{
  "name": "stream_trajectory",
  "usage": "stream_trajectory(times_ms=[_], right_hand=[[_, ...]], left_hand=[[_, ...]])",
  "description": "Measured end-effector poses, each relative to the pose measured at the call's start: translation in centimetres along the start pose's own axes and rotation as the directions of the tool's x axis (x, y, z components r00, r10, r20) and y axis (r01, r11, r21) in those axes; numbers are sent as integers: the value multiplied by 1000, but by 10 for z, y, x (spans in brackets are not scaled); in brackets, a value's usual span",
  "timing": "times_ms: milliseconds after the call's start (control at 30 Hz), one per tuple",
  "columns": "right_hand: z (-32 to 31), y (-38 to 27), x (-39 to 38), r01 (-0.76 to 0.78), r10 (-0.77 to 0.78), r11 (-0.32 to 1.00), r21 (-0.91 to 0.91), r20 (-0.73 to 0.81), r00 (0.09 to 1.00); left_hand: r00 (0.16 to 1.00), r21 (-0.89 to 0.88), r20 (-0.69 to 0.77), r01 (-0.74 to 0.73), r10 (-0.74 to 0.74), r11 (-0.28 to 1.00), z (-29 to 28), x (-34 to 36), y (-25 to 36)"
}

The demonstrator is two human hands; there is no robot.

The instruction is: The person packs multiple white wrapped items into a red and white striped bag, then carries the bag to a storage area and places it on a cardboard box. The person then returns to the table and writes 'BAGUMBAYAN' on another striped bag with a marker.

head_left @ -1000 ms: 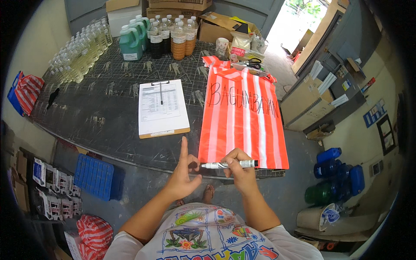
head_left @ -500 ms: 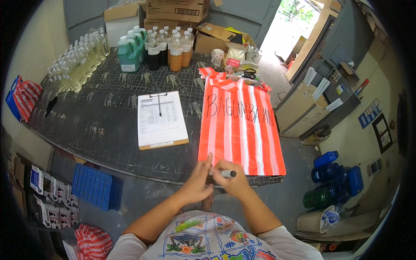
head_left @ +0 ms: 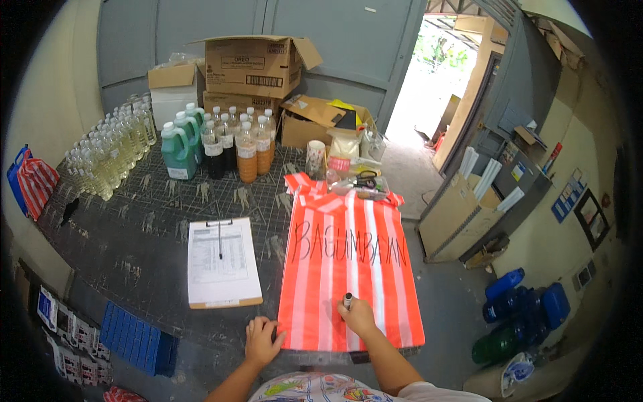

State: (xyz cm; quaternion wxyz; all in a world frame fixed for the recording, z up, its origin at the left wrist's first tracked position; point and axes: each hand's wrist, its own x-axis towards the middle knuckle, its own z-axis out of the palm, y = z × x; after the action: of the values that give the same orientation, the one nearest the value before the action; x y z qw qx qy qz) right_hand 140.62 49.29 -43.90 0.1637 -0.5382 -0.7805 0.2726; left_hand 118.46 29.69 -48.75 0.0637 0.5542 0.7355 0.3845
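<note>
A red, pink and white striped plastic bag [head_left: 315, 295] lies flat on the dark table, with large black handwritten letters across its upper part. Over the bag's lower middle, my right hand [head_left: 360, 317] grips a marker [head_left: 347, 301] with its blunt end upward; the writing end is hidden. My left hand [head_left: 261, 342] rests by the bag's lower left corner, fingers apart on the table. Something small and dark shows beside its thumb, too small to make out. Left of the bag sits a clipboard [head_left: 224, 303] with a printed sheet and a pen [head_left: 220, 241] on it.
Across the table [head_left: 134, 268] stand green jugs [head_left: 177, 151], bottles of dark and orange liquid [head_left: 247, 157] and many clear bottles [head_left: 107, 161]. Scissors [head_left: 365, 177] lie in a tray beyond the bag. Cardboard boxes [head_left: 248, 67] are stacked behind. A blue crate [head_left: 137, 338] is on the floor.
My hands have parted from around the marker. The right has carried it forward over the striped bag; the left has come down at the bag's corner. The view has tilted upward.
</note>
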Motion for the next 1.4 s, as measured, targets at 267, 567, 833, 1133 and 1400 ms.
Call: stream_trajectory(times_ms=[267,567,833,1133,1400], right_hand=[[-44,33,240,-115,178,585,803,11,984],[-70,11,448,-145,275,387,911,37,961],[-7,-17,131,351,-620,779,520,555,555],[38,-53,-42,626,-663,743,237,391,639],[48,-49,-53,446,-541,832,330,304,784]], left_hand=[[999,76,-9,33,-33,997,-3,10,13],[997,117,-16,78,-76,990,3,14,14],[946,-67,320,66,-41,996,-24,14,11],[838,-360,529,79,134,929,-44,30,-22],[815,-483,501,-17,292,875,-47,55,-30]])
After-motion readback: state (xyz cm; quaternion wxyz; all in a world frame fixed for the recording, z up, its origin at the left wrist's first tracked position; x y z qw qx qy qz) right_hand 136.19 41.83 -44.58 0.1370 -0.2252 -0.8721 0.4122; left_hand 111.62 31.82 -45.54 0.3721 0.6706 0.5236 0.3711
